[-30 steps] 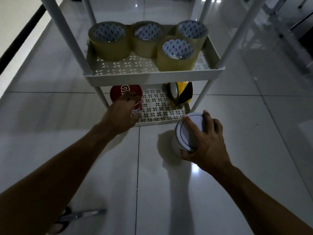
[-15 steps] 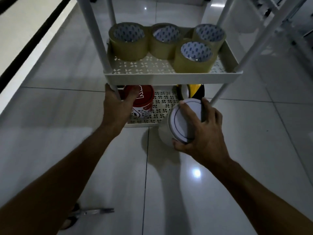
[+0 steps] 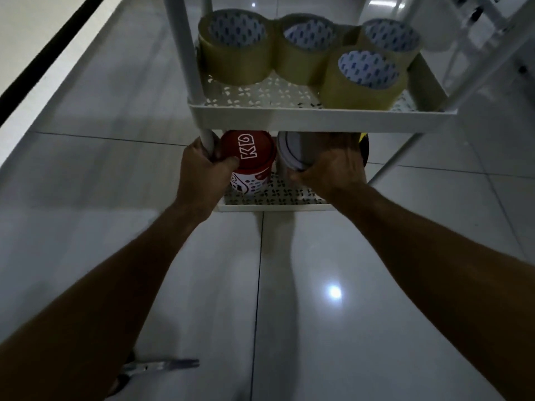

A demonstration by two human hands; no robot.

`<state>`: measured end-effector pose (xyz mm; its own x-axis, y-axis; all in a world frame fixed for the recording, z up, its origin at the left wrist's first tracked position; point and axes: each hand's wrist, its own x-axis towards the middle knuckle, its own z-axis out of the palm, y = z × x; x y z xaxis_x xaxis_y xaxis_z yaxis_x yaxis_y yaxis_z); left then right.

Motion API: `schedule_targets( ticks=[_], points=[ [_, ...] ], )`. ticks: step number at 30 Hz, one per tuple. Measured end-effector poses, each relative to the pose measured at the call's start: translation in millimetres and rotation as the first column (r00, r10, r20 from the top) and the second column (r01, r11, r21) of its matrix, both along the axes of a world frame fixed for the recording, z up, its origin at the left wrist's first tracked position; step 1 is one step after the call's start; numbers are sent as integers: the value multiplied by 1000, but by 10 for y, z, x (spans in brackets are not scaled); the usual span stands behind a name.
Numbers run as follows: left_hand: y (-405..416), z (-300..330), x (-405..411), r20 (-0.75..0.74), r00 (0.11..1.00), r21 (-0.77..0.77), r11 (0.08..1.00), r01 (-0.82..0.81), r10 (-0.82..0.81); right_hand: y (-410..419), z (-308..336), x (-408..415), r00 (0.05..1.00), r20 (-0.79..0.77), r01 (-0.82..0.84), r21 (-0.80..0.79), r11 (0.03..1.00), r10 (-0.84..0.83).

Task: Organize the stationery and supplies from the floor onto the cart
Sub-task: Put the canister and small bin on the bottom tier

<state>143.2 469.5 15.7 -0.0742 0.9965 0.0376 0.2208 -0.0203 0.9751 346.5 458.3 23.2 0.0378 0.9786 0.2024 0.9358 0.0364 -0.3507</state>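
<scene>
A white cart stands in front of me; its middle shelf (image 3: 318,120) carries several rolls of brown packing tape (image 3: 236,50). On the bottom shelf (image 3: 275,205) stands a red-lidded tub (image 3: 249,157). My left hand (image 3: 202,172) is wrapped around the cart's front left post (image 3: 207,140), with the thumb touching the red lid. My right hand (image 3: 333,166) holds a white round container (image 3: 292,151) tilted under the middle shelf, right of the tub. A yellow-and-black tape roll (image 3: 364,149) shows partly behind that hand.
A pair of scissors (image 3: 156,367) lies on the glossy tiled floor near my left forearm. A pale wall with a dark baseboard runs along the left. White furniture frames (image 3: 489,13) stand at the back right.
My right hand has carried the white container from in front of the cart to under the middle shelf, above the bottom shelf. My left hand stays on the post beside the red tub.
</scene>
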Motion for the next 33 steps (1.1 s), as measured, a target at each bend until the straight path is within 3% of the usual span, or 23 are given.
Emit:
schedule_targets(
  ticks=[3,6,10,14,18,20,23,28,33],
  points=[
    [-7,39,48,31,1000,4,1000,-5,5,84,-81,48,994,-112,30,84,996,-20],
    [-24,60,64,77,997,19,999,-29,27,159,-218,38,996,-82,31,-64,997,-36],
    [-3,52,56,100,995,-9,1000,-25,26,250,-301,35,989,138,58,5,998,-58],
    [-7,62,46,83,996,-40,999,-19,22,171,-259,74,966,258,17,-62,998,0],
    [-5,81,13,61,997,-94,995,-37,42,-85,-146,-41,992,124,20,15,1000,-21],
    [-21,22,-43,-62,998,-143,989,-23,14,-313,-123,-124,995,87,46,9,999,-47],
    [-330,-102,-254,-442,894,-156,988,8,-77,-752,-189,-235,999,-5,42,-14,999,-42],
    [-1307,-435,-799,-607,741,-177,957,228,-289,-1517,-418,-393,993,-117,-6,-168,986,-14],
    [-1887,-651,-1275,-753,518,-236,901,363,-406,-2158,-586,-570,983,-182,-52,-313,948,-6]
  ],
)
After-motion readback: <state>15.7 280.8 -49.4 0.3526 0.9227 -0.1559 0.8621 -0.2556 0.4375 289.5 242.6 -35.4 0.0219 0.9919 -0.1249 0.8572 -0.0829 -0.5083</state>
